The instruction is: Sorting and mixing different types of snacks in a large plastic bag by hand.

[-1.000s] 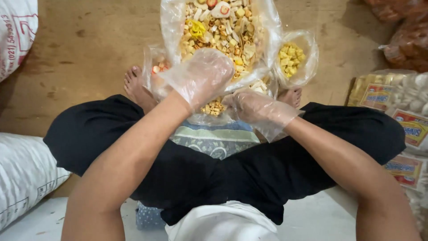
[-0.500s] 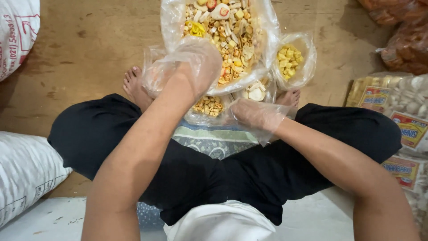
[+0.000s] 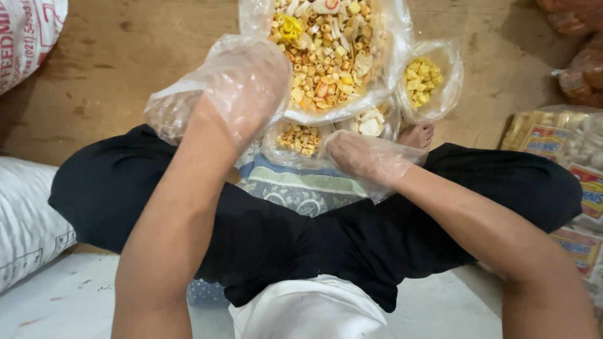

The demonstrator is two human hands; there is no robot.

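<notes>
Both my hands wear loose clear plastic gloves. My left hand (image 3: 242,88) hovers, back up and fingers curled down, at the left rim of a large clear bag of mixed yellow, orange and white crackers (image 3: 333,56). Whether it holds anything is hidden. My right hand (image 3: 361,156) rests lower, by my feet. Its fingers pinch the edge of a small plastic bag of tan ring-shaped snacks (image 3: 300,138). Beside that sits a small bag of white pieces (image 3: 370,124). A small bag of yellow cubes (image 3: 426,78) stands to the right.
I sit cross-legged in black trousers (image 3: 301,238) on a patterned mat (image 3: 301,188) over a brown floor (image 3: 107,69). White sacks lie at the left (image 3: 28,220) and top left (image 3: 25,31). Packaged snacks (image 3: 565,150) and reddish bags (image 3: 581,63) line the right.
My left hand has lifted from the small bags by my feet and moved up and left to the large bag's rim. My right hand has stayed at the small bag.
</notes>
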